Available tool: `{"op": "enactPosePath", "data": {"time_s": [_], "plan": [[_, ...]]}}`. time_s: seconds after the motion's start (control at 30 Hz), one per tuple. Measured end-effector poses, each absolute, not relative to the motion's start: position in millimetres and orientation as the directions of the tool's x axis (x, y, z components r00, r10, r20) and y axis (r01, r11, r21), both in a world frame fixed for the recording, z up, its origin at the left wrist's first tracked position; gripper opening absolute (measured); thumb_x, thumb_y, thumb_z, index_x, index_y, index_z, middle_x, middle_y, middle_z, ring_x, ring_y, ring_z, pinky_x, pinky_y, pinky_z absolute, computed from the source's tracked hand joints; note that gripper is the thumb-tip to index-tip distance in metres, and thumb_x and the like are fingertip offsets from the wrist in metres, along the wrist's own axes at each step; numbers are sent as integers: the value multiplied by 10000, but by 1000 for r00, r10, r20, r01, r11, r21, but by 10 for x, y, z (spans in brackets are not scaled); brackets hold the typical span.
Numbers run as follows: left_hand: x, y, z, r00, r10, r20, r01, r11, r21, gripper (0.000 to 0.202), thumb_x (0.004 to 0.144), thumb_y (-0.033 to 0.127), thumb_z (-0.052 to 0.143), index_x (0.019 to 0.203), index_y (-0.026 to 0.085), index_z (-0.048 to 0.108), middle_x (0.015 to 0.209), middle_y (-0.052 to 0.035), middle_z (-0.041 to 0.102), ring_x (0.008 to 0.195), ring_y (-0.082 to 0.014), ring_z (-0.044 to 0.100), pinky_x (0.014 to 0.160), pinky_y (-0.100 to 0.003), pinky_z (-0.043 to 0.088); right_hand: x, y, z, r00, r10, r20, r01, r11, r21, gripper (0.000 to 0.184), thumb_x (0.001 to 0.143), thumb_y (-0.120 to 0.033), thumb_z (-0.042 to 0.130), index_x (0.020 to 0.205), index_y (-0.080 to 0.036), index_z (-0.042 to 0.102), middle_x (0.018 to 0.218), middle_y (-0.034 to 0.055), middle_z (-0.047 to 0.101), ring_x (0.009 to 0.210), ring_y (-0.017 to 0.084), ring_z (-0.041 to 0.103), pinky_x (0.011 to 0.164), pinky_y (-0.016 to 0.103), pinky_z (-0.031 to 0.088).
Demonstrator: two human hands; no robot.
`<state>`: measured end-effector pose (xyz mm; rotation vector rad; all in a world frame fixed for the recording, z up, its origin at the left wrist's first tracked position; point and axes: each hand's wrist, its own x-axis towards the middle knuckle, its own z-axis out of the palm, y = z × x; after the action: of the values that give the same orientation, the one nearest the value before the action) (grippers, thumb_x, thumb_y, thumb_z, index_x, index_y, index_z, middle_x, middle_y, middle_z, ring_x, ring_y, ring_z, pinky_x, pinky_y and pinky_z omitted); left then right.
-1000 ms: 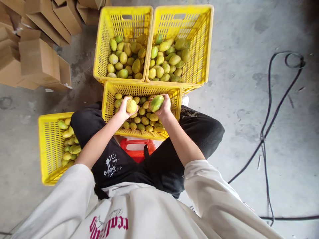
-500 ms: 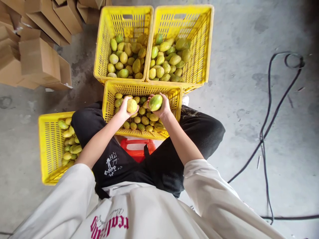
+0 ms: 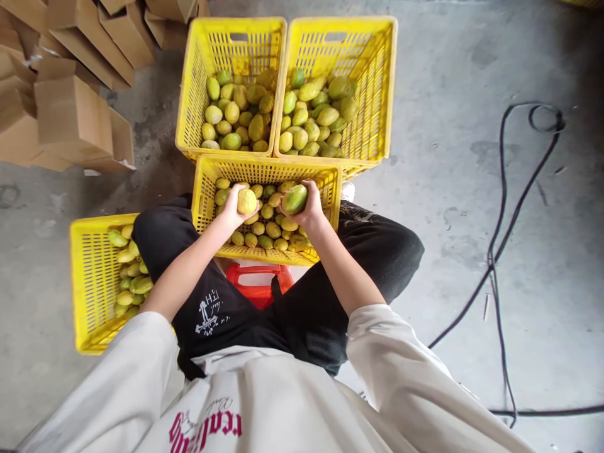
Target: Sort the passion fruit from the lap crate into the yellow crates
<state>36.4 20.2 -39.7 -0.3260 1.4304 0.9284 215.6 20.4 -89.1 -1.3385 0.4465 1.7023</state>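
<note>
My left hand (image 3: 231, 209) is closed around a rounded yellow fruit (image 3: 246, 202). A larger, oval green fruit (image 3: 295, 199) with a yellowish tinge sits in my right hand (image 3: 311, 204), the fingers curled about it. Both hands are over the near yellow crate (image 3: 338, 201), a little apart from each other. Below them in that crate lie many smaller yellow-green oval fruits (image 3: 272, 230). The exact kind of fruit cannot be made out.
Two yellow crates (image 3: 182, 94) (image 3: 387, 94) of fruit stand side by side beyond the near one. Another fruit crate (image 3: 82, 283) is at my left knee. Cardboard boxes (image 3: 70, 113) fill the far left. A black cable (image 3: 503, 189) loops over the floor at right.
The green fruit has turned slightly in my right hand. My left hand keeps its hold on the yellow fruit. The whole view has shifted a little.
</note>
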Motion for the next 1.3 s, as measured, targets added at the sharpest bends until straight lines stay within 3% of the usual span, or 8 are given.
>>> {"op": "enactPosePath", "data": {"time_s": [0.2, 0.37, 0.67, 0.93, 1.07, 1.2, 1.3], "plan": [[360, 201, -419, -128, 351, -928, -701, 629, 335, 277, 1241, 336, 761, 1013, 259, 623, 833, 33, 677, 630, -130, 681, 617, -196, 591, 2123, 207, -718, 13, 451, -893, -780, -553, -291, 461, 1273, -607, 676, 973, -257, 702, 767, 22, 662, 756, 238, 736, 707, 363, 747], [362, 199, -424, -125, 355, -926, -682, 647, 340, 292, 1242, 337, 735, 988, 253, 619, 807, 31, 670, 635, -135, 676, 629, -203, 594, 2120, 208, -591, 14, 503, -864, -763, -553, -334, 527, 1312, -528, 508, 921, -232, 702, 726, 26, 631, 816, 237, 750, 766, 365, 758], [346, 179, -549, -128, 381, -916, -675, 644, 362, 279, 1217, 345, 808, 1015, 270, 630, 842, 38, 686, 661, -135, 697, 647, -204, 600, 2146, 249, -921, -60, 581, -812, -741, -571, -354, 516, 1092, -729, 804, 891, -275, 665, 781, 29, 628, 926, 303, 788, 765, 411, 730], [393, 177, -421, -131, 371, -919, -659, 660, 360, 345, 1278, 377, 706, 973, 269, 589, 810, 42, 663, 640, -130, 676, 643, -213, 613, 2167, 253, -1055, -88, 539, -838, -785, -555, -275, 411, 1128, -655, 730, 971, -278, 681, 797, 20, 627, 985, 325, 810, 859, 466, 755], [405, 167, -373, -134, 365, -921, -655, 665, 358, 346, 1283, 378, 703, 974, 265, 596, 801, 40, 663, 639, -131, 672, 627, -207, 605, 2173, 241, -1075, -82, 531, -844, -765, -576, -288, 458, 1184, -674, 667, 964, -273, 671, 792, 18, 654, 949, 305, 818, 877, 460, 764], [381, 167, -389, -128, 354, -927, -666, 662, 345, 286, 1204, 403, 843, 1041, 267, 652, 819, 46, 677, 647, -132, 680, 653, -206, 620, 2192, 245, -1033, -52, 571, -819, -724, -586, -363, 463, 1184, -702, 765, 1014, -276, 698, 824, 2, 688, 852, 254, 772, 834, 396, 757], [362, 172, -403, -141, 366, -920, -666, 652, 362, 390, 1076, 473, 1027, 1082, 286, 686, 819, 51, 672, 665, -150, 691, 712, -248, 677, 2191, 255, -932, 11, 586, -810, -712, -564, -418, 398, 1209, -625, 843, 1054, -291, 692, 825, -31, 672, 765, 211, 726, 782, 339, 736]]}}
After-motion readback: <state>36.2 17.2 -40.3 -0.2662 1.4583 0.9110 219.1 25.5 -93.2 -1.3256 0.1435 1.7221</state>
